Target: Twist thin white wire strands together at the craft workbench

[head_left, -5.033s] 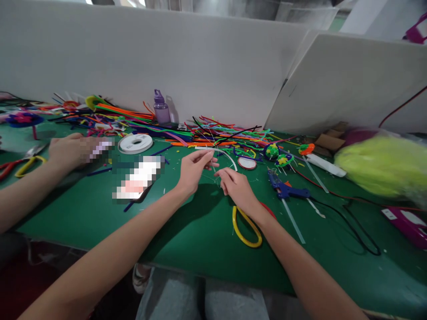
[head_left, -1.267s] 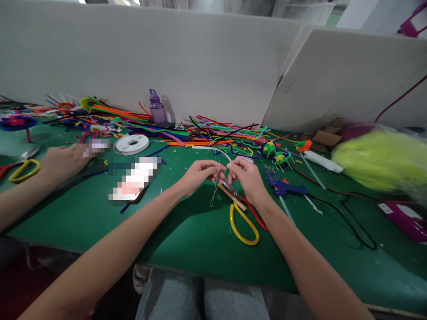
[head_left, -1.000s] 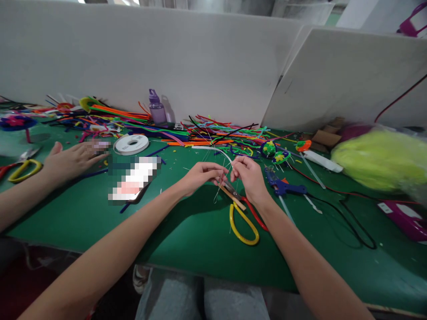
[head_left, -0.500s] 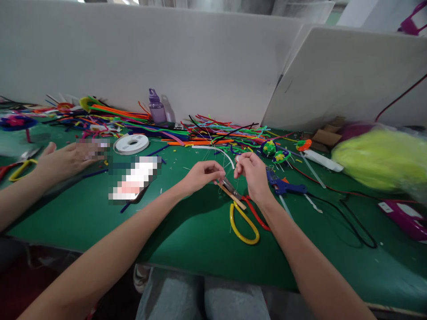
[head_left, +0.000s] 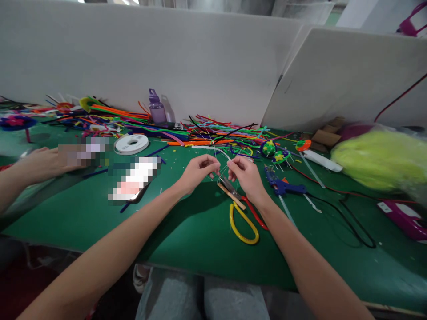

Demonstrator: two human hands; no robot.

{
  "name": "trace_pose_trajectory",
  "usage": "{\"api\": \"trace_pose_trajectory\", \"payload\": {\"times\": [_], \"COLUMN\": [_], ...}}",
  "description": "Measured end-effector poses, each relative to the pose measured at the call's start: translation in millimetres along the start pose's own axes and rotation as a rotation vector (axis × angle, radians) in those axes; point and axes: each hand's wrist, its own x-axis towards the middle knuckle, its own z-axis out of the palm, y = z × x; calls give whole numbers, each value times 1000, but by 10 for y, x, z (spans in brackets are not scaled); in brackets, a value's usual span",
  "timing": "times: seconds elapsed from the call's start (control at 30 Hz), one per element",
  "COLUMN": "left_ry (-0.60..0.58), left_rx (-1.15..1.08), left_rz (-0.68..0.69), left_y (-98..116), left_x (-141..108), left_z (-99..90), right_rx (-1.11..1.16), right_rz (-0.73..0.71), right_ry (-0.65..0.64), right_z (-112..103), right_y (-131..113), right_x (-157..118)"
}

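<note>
Fine clear thread (head_left: 213,143) is held btwn both hands, above the mid part of the green tabletop (head_left: 187,235). By the left hand (head_left: 200,173), fingers curled and nearly closed, the thread is pinched btwn thumb and fingertips. By the right hand (head_left: 245,175), also nearly closed w/ thumb against fingers, it is gripped just to the right; exact finger contact is too small to tell.

Scissors (head_left: 234,190) w/ one yellow and one red handle are laid just near of the hands, blades pointed far-left, red handle partly hidden by the right wrist. A flat wooden stick (head_left: 232,197) is set alongside the blades. A curved white strip (head_left: 213,148) is seen on the far side of the hands.

To the right, a blue glue gun (head_left: 288,188) is placed w/ its cord run near-right. To the left, a phone (head_left: 135,180), pixelated, and a white ribbon spool (head_left: 125,144) are set down. Pipe cleaners (head_left: 220,135), multicol., are heaped along the far edge, w/ a purple bottle (head_left: 158,110) stood upright among them. At far left, a co-worker's hand (head_left: 43,162) is seen, partly pixelated.
</note>
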Motion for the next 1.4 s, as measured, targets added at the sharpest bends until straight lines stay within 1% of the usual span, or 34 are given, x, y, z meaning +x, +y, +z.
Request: {"api": "trace_pose_trajectory", "payload": {"times": [0.1, 0.2, 0.27, 0.37, 0.53, 0.67, 0.77, 0.83, 0.97, 1.03, 1.17, 1.4], "left_ry": [-84, -178, -213, -226, -211, -224, -205, -183, -150, -119, -65, -46], "left_rx": [-34, -16, -11, -42, 65, 67, 63, 79, 127, 135, 132, 75], "left_rz": [-43, -81, -82, -91, -83, -79, -78, -61, -3, 13, 0, -3], "left_y": [2, 2, 1, 2, 6, 5, 4, -1, -18, -22, -16, -46], "left_x": [-11, -26, -34, -40, -41, -36, -33, -34, -39, -38, -27, -3], "left_z": [7, 21, 31, 43, 44, 36, 33, 33, 41, 44, 40, 9], "right_rx": [36, 90, 106, 57, -25, 6, 32, 24, -59, -79, -91, -56], "right_rz": [3, 12, 11, 5, 9, 8, 12, 40, 136, 143, 109, 92], "right_ry": [-7, -5, 3, 2, 23, 35, 55, 17, -137, -155, -129, -68], "right_z": [11, 14, 13, 18, 51, 59, 52, 49, 49, 50, 53, 62], "right_y": [14, 20, 18, 9, -1, -8, -3, 12, 61, 79, 83, 43], "right_x": [5, 8, 8, 2, -28, -40, -32, -24, -11, -9, -14, -28]}}
